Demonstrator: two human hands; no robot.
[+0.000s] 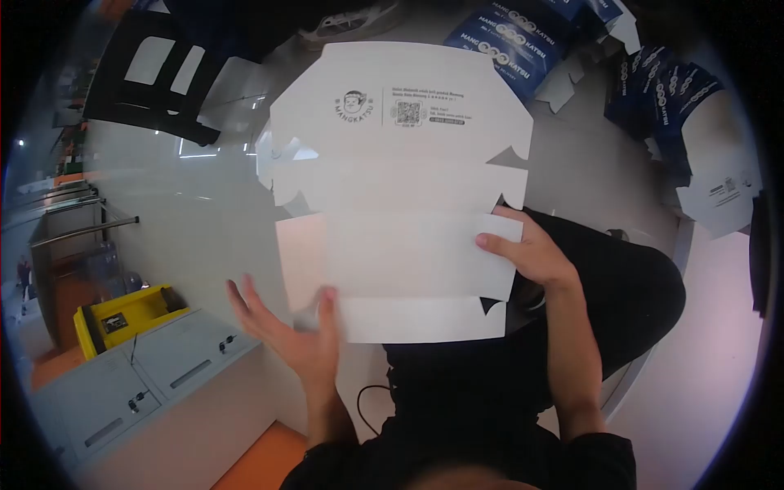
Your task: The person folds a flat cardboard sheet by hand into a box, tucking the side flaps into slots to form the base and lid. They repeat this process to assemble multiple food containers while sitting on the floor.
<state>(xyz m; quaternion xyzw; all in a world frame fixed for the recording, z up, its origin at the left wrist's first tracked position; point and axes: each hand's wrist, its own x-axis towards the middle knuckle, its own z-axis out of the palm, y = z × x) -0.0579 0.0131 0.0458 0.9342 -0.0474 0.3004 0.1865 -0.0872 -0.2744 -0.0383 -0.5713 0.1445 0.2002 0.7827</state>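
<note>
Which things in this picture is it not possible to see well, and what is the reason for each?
In the head view:
- Right hand: most of its fingers are hidden behind the white cardboard sheet.
- Sheet's far face: turned away from the camera.
- Left hand: from this one angle, thumb contact with the sheet is unclear.
- Small print: too small and blurred to read.
- Blue printed cartons: cut off by the top edge.

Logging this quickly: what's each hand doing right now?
Left hand: open, at the lower-left corner of the flat white printed cardboard sheet.
Right hand: closed, holding that sheet's right edge.
</note>
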